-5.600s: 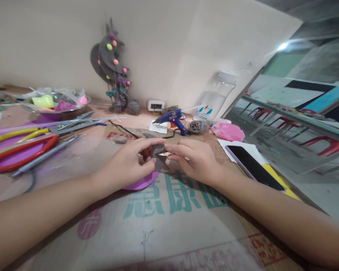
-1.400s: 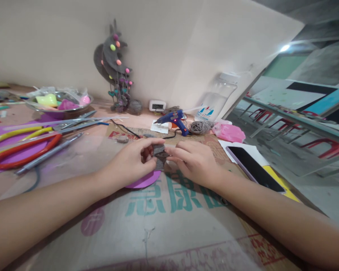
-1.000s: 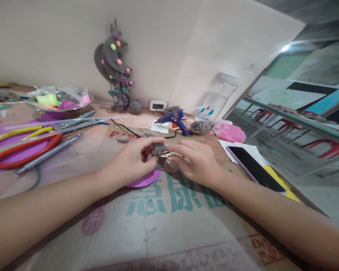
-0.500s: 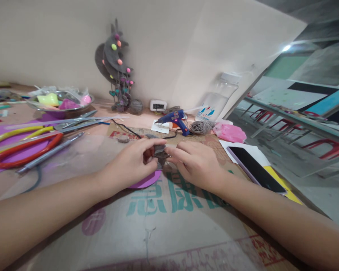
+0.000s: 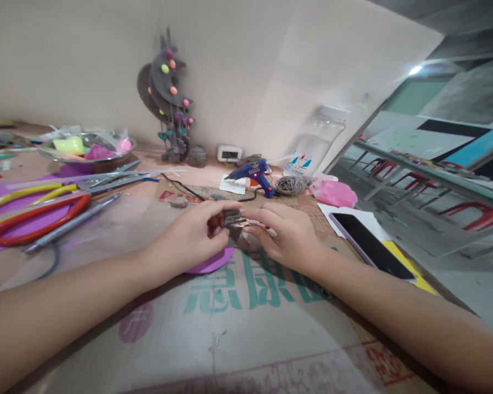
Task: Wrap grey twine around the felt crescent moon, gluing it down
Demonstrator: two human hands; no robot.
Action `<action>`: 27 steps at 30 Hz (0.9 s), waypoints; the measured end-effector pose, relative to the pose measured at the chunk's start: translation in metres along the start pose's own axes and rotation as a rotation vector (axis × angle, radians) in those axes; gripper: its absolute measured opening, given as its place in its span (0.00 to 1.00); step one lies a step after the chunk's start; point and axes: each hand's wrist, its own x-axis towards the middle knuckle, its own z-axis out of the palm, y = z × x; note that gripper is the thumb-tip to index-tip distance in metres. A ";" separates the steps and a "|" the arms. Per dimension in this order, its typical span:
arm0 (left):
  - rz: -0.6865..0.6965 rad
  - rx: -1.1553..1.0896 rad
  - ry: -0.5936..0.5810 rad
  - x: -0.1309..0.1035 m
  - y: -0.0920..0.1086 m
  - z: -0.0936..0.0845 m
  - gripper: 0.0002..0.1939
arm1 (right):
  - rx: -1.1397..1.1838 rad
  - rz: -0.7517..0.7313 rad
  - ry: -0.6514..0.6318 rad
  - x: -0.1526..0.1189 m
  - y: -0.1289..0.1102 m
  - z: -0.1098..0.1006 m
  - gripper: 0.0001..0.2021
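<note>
My left hand (image 5: 195, 232) is closed around a grey yarn-wrapped piece (image 5: 234, 236), its index finger and thumb reaching over the left side. From under this hand the edge of a purple flat shape (image 5: 211, 261) shows, close to the cardboard. On the right of the piece, my right hand (image 5: 285, 235) has its index finger and thumb bent around a thin strand that looks like grey yarn (image 5: 252, 223). The fingers hide part of the strand. Both hands are low over the printed cardboard (image 5: 181, 350).
Red and yellow handled scissors (image 5: 36, 227) and a silver pen (image 5: 72, 224) lie left. Behind my hands are a blue glue gun (image 5: 254, 174), a grey yarn ball (image 5: 291, 185) and a white timer (image 5: 230, 153). A phone (image 5: 372, 246) lies right; a bowl (image 5: 86, 156) stands back left.
My right thumb and index finger have spread a little apart, showing more of the strand between them. My left hand and the grey piece have stayed almost still.
</note>
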 end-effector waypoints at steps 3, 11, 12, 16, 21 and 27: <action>0.006 0.005 -0.001 0.000 0.000 0.000 0.24 | -0.072 -0.020 -0.023 0.000 0.000 0.000 0.11; 0.038 0.039 0.011 -0.001 -0.003 0.002 0.25 | -0.146 -0.036 -0.064 -0.001 0.000 -0.001 0.12; 0.037 0.046 0.009 -0.001 -0.003 0.002 0.25 | -0.165 -0.042 -0.072 -0.001 -0.001 -0.002 0.12; 0.031 0.059 0.012 -0.002 -0.002 0.001 0.25 | -0.247 -0.081 -0.093 0.002 -0.005 -0.006 0.11; 0.029 0.073 0.011 -0.002 -0.001 0.001 0.26 | -0.253 -0.083 -0.111 0.003 -0.005 -0.007 0.12; 0.036 0.055 0.014 -0.002 -0.001 0.001 0.25 | -0.223 -0.079 -0.113 0.001 -0.003 -0.005 0.11</action>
